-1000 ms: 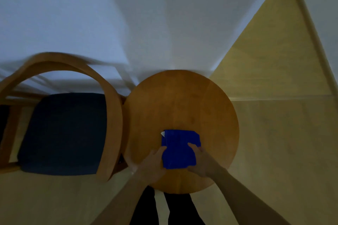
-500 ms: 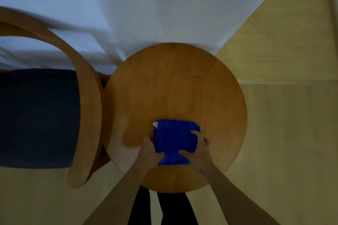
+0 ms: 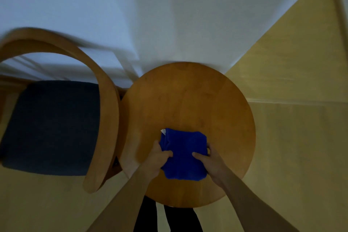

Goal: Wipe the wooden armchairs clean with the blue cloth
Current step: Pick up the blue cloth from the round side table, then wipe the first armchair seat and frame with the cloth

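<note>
View: head camera looking steeply down; dim light; the chair's upper rail is blurred.
Blue cloth (image 3: 185,154): folded into a rough rectangle; lies on the near half of the round table, nearer the person's edge than the far edge; a small white tag (image 3: 163,131) shows at its far-left corner.
Left hand (image 3: 157,158): at the cloth's left edge; thumb curled over the top of the cloth, the other fingers tucked at or under the bunched edge, so the hand pinches the cloth; the forearm enters from the lower left.
Right hand (image 3: 210,160): at the cloth's right edge; thumb laid over the top face, fingers curled round the side, so this hand also grips the cloth; the forearm enters from the lower right.
Round table (image 3: 188,100): wooden top, orange-brown; its far edge meets the white wall (image 3: 169,15); its left edge stands just beside the armchair.
Wooden armchair (image 3: 105,100): left of the table; a bent wooden armrest curves from the back rail down to the front; dark blue upholstered seat (image 3: 54,126) inside the frame; neither hand touches it.
Floor (image 3: 291,137): pale yellow-tan; fills the right and lower parts of the view.
Person's legs (image 3: 169,218): dark trousers, seen between the forearms below the table's near edge.
</note>
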The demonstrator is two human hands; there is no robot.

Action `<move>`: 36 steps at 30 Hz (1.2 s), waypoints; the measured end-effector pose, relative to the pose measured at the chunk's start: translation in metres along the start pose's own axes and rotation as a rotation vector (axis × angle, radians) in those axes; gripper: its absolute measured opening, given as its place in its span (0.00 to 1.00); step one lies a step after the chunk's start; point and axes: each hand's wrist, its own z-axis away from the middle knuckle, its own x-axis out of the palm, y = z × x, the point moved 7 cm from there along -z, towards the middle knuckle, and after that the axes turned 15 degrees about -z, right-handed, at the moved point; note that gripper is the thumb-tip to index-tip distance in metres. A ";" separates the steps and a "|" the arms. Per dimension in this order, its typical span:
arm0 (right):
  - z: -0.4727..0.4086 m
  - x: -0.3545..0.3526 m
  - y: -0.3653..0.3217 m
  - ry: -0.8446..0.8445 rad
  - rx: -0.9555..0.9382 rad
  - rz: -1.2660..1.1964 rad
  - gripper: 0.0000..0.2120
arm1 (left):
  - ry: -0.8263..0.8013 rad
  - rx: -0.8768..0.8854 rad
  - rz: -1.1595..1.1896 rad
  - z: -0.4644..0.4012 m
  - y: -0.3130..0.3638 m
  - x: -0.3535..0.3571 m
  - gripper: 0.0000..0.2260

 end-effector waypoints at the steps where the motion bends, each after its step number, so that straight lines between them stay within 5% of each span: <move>1: 0.005 0.007 -0.009 -0.011 -0.018 0.025 0.25 | -0.022 0.021 0.014 0.009 0.010 -0.005 0.23; 7: 0.052 0.071 -0.073 -0.136 -0.202 0.214 0.36 | 0.055 0.228 -0.164 0.082 0.075 -0.056 0.23; 11: 0.088 0.131 -0.104 -0.165 -0.295 0.332 0.39 | 0.383 0.416 -0.276 0.135 0.107 -0.108 0.18; 14: 0.112 0.182 -0.110 -0.191 -0.352 0.395 0.28 | 0.595 0.455 -0.406 0.171 0.110 -0.151 0.20; 18: 0.143 0.246 -0.097 -0.273 -0.416 0.525 0.12 | 0.715 0.409 -0.458 0.208 0.085 -0.215 0.15; 25: 0.218 0.370 -0.035 -0.273 -0.860 1.350 0.24 | 0.977 0.326 -0.788 0.292 0.004 -0.291 0.12; 30: 0.284 0.462 0.015 -0.340 -1.085 1.498 0.13 | 1.059 0.244 -0.798 0.356 -0.061 -0.358 0.13; 36: 0.340 0.552 0.068 -0.413 -1.113 1.466 0.11 | 1.202 0.274 -0.546 0.441 -0.118 -0.447 0.11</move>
